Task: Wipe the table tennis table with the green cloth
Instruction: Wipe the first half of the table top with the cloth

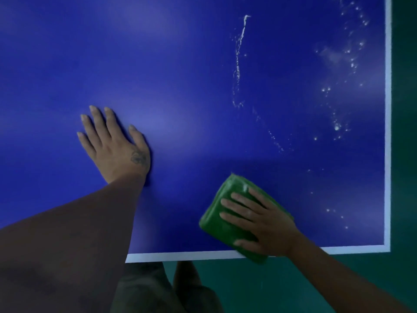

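The blue table tennis table [191,75] fills most of the view, with a white line along its near and right edges. A folded green cloth [220,213] lies near the table's front edge, partly overhanging it. My right hand [261,222] presses flat on the cloth with straight, spread fingers. My left hand [115,143] rests palm down on the bare blue surface to the left, fingers spread. White water streaks and droplets [238,62] mark the surface in the upper right, and more droplets [352,62] lie close to the right edge.
A dark green floor [293,285] shows below the front edge and past the right edge of the table. My legs [158,288] stand right at the front edge.
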A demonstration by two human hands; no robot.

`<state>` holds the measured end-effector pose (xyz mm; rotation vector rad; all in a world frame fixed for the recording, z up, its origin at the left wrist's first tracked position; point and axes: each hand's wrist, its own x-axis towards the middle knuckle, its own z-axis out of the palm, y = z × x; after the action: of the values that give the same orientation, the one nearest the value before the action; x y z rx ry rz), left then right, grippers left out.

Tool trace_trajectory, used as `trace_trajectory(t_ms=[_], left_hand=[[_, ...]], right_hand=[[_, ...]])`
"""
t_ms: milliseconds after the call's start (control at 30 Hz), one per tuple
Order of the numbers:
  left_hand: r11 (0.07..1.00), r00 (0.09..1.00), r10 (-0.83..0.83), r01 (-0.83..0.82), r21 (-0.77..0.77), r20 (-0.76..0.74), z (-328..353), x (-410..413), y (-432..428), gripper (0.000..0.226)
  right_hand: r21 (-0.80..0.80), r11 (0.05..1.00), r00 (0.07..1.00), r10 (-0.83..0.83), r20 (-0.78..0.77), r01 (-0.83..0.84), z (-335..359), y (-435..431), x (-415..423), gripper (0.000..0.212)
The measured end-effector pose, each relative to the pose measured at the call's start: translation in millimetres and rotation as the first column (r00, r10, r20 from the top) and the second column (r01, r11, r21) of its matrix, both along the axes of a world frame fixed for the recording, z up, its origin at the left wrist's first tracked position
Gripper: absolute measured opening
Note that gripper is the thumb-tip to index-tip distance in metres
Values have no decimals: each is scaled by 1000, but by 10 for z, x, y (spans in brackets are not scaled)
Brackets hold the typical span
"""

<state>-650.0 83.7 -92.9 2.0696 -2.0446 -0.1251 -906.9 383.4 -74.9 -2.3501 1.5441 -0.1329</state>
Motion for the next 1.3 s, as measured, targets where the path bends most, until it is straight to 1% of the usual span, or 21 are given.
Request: trace_trajectory(t_ms=[67, 100, 167, 300, 400, 533, 600, 700, 833, 967, 1133, 1200, 1300], left_hand=[[1000, 1000, 1, -1, -5, 0, -4, 6, -5, 69], [1000, 1000, 1, -1, -7, 0, -9, 12, -8, 69], [1000, 1000, 3, -3, -15, 3, -21, 21, -12, 68], [1000, 1000, 5, -5, -17, 3, -19, 14, -13, 68], [1000, 1000, 3, -3, -13, 1, -22, 6, -5, 68], [1000, 1000, 6, -6, -20, 3, -30, 6, -7, 68], [1000, 1000, 2, -2, -24, -3, -25, 7, -9, 67], [1000, 1000, -2, 1, -23, -6, -13, 12, -3, 67], [1000, 1000, -2, 2, 1, -8, -6, 16, -5, 67], [1000, 1000, 3, -3, 3, -8, -5, 14, -13, 67], [1000, 1000, 1, -1, -18, -18, -44, 23, -28, 67], [1000, 1000, 2, -2, -25, -19, -51, 26, -28, 67], [999, 1000, -5, 4, -43, -20, -63, 19, -25, 67]], right_hand=[[22, 988, 988, 153, -9, -153, 20, -30, -354, 76], [24, 980, 980, 198, -10, -197, 20, -106, -552, 75], [10, 979, 979, 205, -25, -204, 0, -324, -901, 75], [-24, 996, 995, 79, -53, -81, -49, -810, -1284, 75], [-50, 999, 999, -9, -53, 7, -47, -957, -1258, 75], [-73, 987, 986, -149, -71, 144, -13, -789, -828, 78], [-52, 992, 991, -118, -68, 115, -5, -630, -506, 79], [-29, 997, 997, -71, -16, 70, -24, -471, -27, 79], [-51, 982, 982, -179, 58, 182, -49, -575, 198, 77], [-90, 954, 957, -280, 69, 286, -64, -965, 102, 74], [-160, 928, 938, -345, -25, 337, -85, -1871, -239, 72], [-191, 900, 911, -408, -59, 391, -86, -2240, -320, 72], [-227, 830, 843, -534, -58, 510, -76, -2564, -248, 71]])
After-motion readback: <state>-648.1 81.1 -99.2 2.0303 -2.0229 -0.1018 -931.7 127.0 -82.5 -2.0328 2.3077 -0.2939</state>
